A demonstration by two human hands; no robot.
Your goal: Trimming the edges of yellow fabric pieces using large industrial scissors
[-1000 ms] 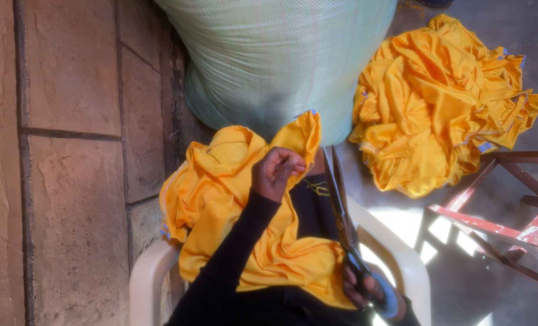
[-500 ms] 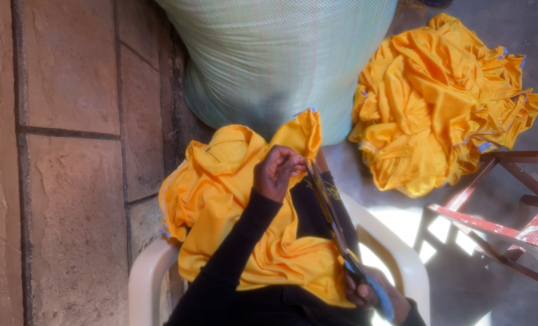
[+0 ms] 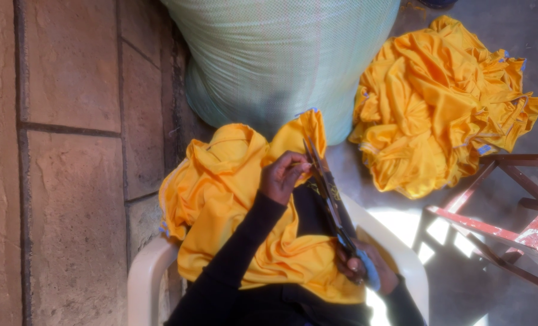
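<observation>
Bright yellow-orange cloth on the lap point(image 3: 220, 199) and a matching heap of yellow-orange cloth with small blue tags point(image 3: 444, 102); pale green woven sack point(image 3: 281, 54); white plastic chair point(image 3: 145, 278); dark scissors with blue handle point(image 3: 335, 211); red metal frame point(image 3: 510, 223); black sleeves

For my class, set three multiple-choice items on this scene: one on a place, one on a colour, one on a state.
1. Where does the loose cloth pile lie?
A. on the floor by the sack
B. on the chair
C. on the red frame

2. What colour is the cloth on the lap?
A. green
B. yellow
C. white

3. What does the right hand hold?
A. nothing
B. a brush
C. scissors

Key: 1 A, the pile sits on the ground right of the sack. 2 B, it is bright yellow. 3 C, fingers wrap the scissor handles while the left hand pinches the cloth.
</observation>
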